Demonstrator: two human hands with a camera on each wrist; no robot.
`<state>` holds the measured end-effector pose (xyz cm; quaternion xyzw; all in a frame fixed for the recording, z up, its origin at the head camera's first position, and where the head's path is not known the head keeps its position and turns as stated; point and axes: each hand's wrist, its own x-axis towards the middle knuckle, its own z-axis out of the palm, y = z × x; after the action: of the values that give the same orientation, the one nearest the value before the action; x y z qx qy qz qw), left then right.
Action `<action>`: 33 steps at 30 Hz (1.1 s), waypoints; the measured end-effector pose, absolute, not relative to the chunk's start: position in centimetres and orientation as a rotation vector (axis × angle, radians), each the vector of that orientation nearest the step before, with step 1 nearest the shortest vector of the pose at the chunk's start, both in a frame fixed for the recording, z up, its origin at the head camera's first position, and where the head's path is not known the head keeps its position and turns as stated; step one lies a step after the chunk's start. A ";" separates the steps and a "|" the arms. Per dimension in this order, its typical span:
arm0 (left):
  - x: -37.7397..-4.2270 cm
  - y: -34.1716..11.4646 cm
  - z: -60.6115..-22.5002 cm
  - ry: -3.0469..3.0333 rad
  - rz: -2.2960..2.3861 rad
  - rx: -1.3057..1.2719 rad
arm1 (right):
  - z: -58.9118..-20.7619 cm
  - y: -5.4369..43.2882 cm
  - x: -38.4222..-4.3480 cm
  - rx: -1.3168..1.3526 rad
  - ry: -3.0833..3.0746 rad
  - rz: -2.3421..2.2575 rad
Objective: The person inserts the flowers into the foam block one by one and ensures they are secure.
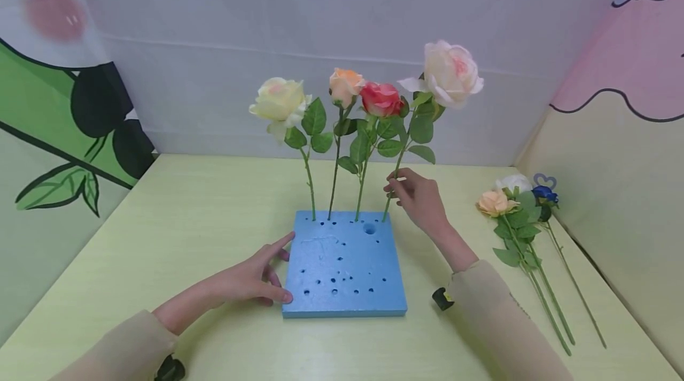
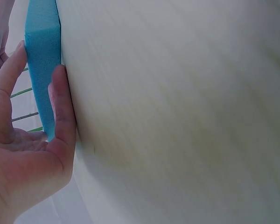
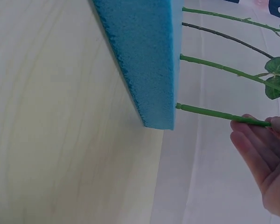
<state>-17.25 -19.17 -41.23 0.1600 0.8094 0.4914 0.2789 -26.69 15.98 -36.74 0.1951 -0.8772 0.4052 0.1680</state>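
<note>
A blue foam block (image 1: 342,262) with many holes lies flat on the table. My left hand (image 1: 256,277) rests along its left side, thumb at the near corner and straight fingers at the edge. With my right hand (image 1: 419,197) I pinch the green stem of a large pale pink rose (image 1: 451,72), whose lower end meets the block's back right corner. Along the back row stand a cream rose (image 1: 280,101), a small peach rose (image 1: 344,85) and a red rose (image 1: 382,99). The right wrist view shows the pinched stem (image 3: 210,112) at the block's top face.
On the table's right side lie a peach rose (image 1: 496,203), a white rose (image 1: 514,183) and a blue flower (image 1: 545,194) with a heart-shaped loop. A pale cloth wall (image 1: 214,72) closes off the back. Cartoon panels flank both sides.
</note>
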 end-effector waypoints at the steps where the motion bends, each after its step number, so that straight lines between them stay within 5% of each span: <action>1: -17.2 -19.2 -41.2 2.172 1.320 0.432 | -36.7 16.0 -26.7 0.555 -2.508 1.155; 33: -17.3 -19.3 -41.2 2.153 1.332 0.462 | -36.4 16.2 -26.9 0.668 -2.602 1.216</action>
<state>-17.29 -19.32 -41.18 0.1722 0.8032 0.4967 0.2803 -26.93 16.16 -36.41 0.2255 -0.8783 0.4106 0.0961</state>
